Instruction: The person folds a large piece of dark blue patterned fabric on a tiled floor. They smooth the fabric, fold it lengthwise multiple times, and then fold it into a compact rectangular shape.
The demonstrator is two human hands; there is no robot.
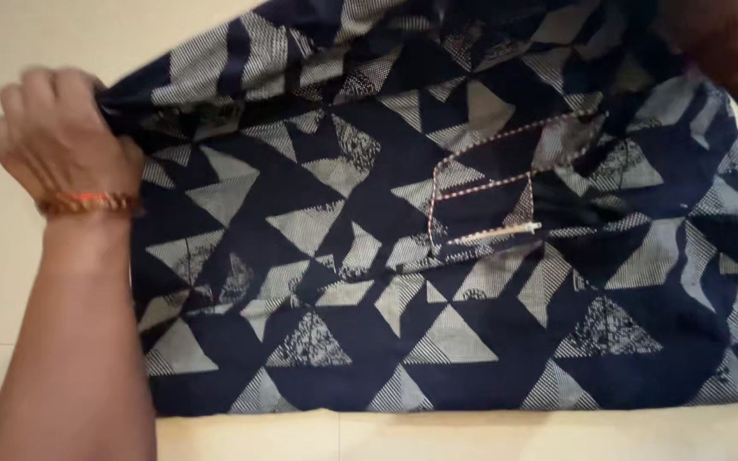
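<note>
Floor [10,256] of pale cream tiles, faint grout lines visible at left and along the bottom, carries a dark blue cloth [437,282] printed with grey triangles, spread nearly flat. Left hand [57,137], wearing an orange bracelet [87,203], has its fingers closed on the cloth's left edge. Right hand [728,43] is blurred at the upper right corner; its grip cannot be determined.
</note>
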